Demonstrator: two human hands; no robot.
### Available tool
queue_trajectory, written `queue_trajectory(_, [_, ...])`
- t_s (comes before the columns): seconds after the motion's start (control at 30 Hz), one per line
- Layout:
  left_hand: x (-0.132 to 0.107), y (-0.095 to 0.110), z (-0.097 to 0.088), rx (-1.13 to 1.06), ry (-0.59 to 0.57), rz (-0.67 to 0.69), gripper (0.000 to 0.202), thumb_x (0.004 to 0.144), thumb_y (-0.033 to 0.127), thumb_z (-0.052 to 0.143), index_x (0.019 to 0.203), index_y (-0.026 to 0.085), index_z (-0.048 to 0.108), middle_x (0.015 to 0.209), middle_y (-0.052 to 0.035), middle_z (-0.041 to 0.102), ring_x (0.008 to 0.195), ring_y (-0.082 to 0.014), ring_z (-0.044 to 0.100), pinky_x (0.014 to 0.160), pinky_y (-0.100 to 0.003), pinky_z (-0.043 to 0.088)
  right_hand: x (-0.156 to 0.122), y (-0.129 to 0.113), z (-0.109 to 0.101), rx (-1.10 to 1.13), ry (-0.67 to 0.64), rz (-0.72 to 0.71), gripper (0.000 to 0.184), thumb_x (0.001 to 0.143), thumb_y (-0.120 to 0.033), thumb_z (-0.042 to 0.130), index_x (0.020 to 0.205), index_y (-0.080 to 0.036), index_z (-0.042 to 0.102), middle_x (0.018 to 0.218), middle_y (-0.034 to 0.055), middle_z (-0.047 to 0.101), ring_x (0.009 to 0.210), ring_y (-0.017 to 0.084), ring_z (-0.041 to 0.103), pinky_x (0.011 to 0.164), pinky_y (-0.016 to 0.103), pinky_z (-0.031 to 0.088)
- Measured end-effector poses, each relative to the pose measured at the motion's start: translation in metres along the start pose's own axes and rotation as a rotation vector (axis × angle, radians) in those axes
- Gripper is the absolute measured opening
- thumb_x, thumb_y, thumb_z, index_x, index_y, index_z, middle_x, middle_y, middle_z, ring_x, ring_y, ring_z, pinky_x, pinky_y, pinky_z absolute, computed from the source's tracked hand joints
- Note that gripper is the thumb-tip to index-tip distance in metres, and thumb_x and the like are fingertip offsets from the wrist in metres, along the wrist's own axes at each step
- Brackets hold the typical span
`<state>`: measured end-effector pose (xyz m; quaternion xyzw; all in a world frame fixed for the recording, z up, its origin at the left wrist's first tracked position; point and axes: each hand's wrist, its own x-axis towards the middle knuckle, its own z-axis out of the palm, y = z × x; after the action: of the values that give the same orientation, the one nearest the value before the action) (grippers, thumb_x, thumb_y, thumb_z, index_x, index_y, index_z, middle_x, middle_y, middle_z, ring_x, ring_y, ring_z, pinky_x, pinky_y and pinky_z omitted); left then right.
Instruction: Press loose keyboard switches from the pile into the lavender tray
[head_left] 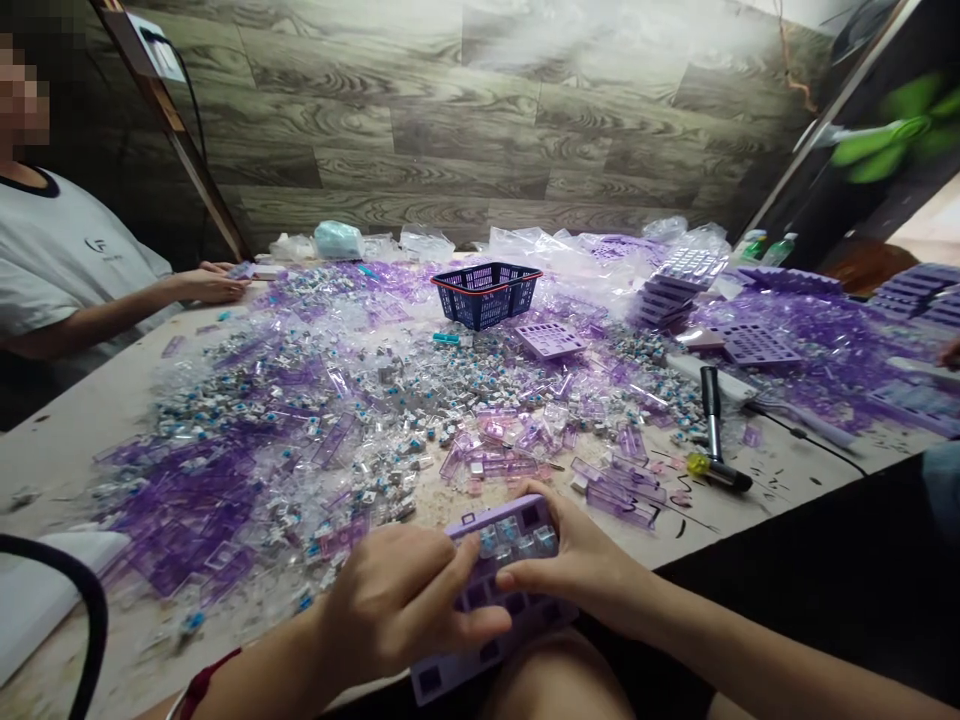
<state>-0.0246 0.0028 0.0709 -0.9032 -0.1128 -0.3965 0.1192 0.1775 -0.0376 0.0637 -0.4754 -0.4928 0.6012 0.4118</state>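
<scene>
A purple keypad case with square openings leans against my leg at the table's front edge. Clear key switches with blue centres fill several openings near its top; others look dark and unfilled. My right hand grips the upper right side of the case, its thumb across the front. Over the left side bends my left hand, fingers curled and index fingertip touching the leftmost switches. Its thumb stretches over the lower openings, apart from the index finger. Whether a small part sits under those fingers is hidden.
Loose switches and purple transparent pieces cover much of the table. A dark blue basket stands mid-table. A black-handled hammer lies right. A co-worker's hands are at the far left; a green fan is right.
</scene>
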Motion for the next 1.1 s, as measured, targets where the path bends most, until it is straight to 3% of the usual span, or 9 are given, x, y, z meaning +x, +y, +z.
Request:
queue_trajectory(0.13, [0.002, -0.003, -0.002, -0.099, 0.012, -0.008, 0.025, 0.091, 0.033, 0.058, 0.098, 0.009, 0.058, 0.057, 0.0013, 0.054, 0.046, -0.0109, 0.050, 0.043, -0.025, 0.035, -0.007, -0.003, -0.002, -0.114, 0.044, -0.079, 0.043, 0.061, -0.025, 0.079, 0.092, -0.018, 0.051, 0.082, -0.0018, 0.055, 0.076, 0.013, 0.052, 0.065, 0.023, 0.044])
queue_trajectory(0.33, [0.005, -0.003, -0.011, -0.151, 0.046, -0.021, 0.027, 0.094, 0.039, 0.050, 0.096, 0.013, 0.059, 0.059, 0.0013, 0.056, 0.047, -0.0103, 0.053, 0.046, -0.024, 0.042, -0.012, -0.007, -0.004, -0.188, -0.013, -0.167, 0.035, 0.070, -0.026, 0.069, 0.097, -0.018, 0.048, 0.081, -0.0010, 0.051, 0.073, 0.013, 0.049, 0.063, 0.024, 0.043])
queue_trajectory(0.53, [0.006, -0.009, -0.005, -0.089, 0.122, -0.196, 0.028, 0.091, 0.042, 0.056, 0.096, 0.015, 0.062, 0.061, 0.0012, 0.056, 0.051, -0.0098, 0.053, 0.047, -0.020, 0.042, -0.011, -0.011, -0.001, -0.251, 0.011, -0.218, 0.026, 0.075, -0.028, 0.065, 0.092, -0.018, 0.047, 0.082, -0.0001, 0.052, 0.074, 0.014, 0.050, 0.066, 0.026, 0.043])
queue_trajectory(0.7, [0.013, -0.024, -0.004, -0.286, -0.196, -0.405, 0.052, 0.076, 0.063, 0.062, 0.092, 0.014, 0.070, 0.061, 0.0013, 0.054, 0.047, -0.0087, 0.047, 0.044, -0.020, 0.035, -0.011, -0.015, 0.005, -0.256, 0.042, -0.180, 0.024, 0.077, -0.028, 0.062, 0.093, -0.018, 0.046, 0.085, 0.0008, 0.051, 0.078, 0.016, 0.050, 0.068, 0.028, 0.042])
queue_trajectory(0.77, [0.017, -0.028, -0.007, -0.363, -0.350, -0.481, 0.044, 0.069, 0.057, 0.072, 0.076, 0.014, 0.069, 0.057, 0.0031, 0.050, 0.047, -0.0080, 0.043, 0.044, -0.020, 0.029, -0.011, -0.017, 0.008, -0.289, 0.056, -0.173, 0.024, 0.076, -0.029, 0.062, 0.090, -0.018, 0.045, 0.082, 0.0004, 0.050, 0.075, 0.016, 0.048, 0.066, 0.029, 0.041])
queue_trajectory(0.87, [0.024, -0.029, -0.011, -0.478, -0.529, -0.527, 0.046, 0.069, 0.046, 0.076, 0.049, 0.013, 0.051, 0.051, 0.0050, 0.041, 0.048, -0.0066, 0.037, 0.045, -0.021, 0.022, -0.013, -0.021, 0.012, -0.345, 0.053, -0.188, 0.025, 0.074, -0.027, 0.060, 0.090, -0.018, 0.044, 0.078, 0.0000, 0.049, 0.072, 0.016, 0.047, 0.064, 0.029, 0.039])
queue_trajectory(0.93, [0.026, -0.029, -0.011, -0.537, -0.565, -0.550, 0.052, 0.071, 0.045, 0.074, 0.046, 0.013, 0.042, 0.050, 0.0059, 0.037, 0.047, -0.0059, 0.033, 0.045, -0.022, 0.019, -0.014, -0.023, 0.014, -0.357, 0.041, -0.202, 0.025, 0.073, -0.025, 0.059, 0.093, -0.019, 0.044, 0.078, 0.0000, 0.050, 0.072, 0.016, 0.048, 0.064, 0.029, 0.039])
queue_trajectory(1.1, [0.025, -0.030, -0.008, -0.569, -0.571, -0.574, 0.053, 0.072, 0.048, 0.071, 0.047, 0.013, 0.040, 0.051, 0.0059, 0.036, 0.049, -0.0068, 0.032, 0.046, -0.023, 0.018, -0.015, -0.023, 0.016, -0.343, 0.070, -0.229, 0.022, 0.072, -0.023, 0.059, 0.087, -0.019, 0.043, 0.074, -0.0009, 0.052, 0.067, 0.015, 0.049, 0.059, 0.028, 0.038])
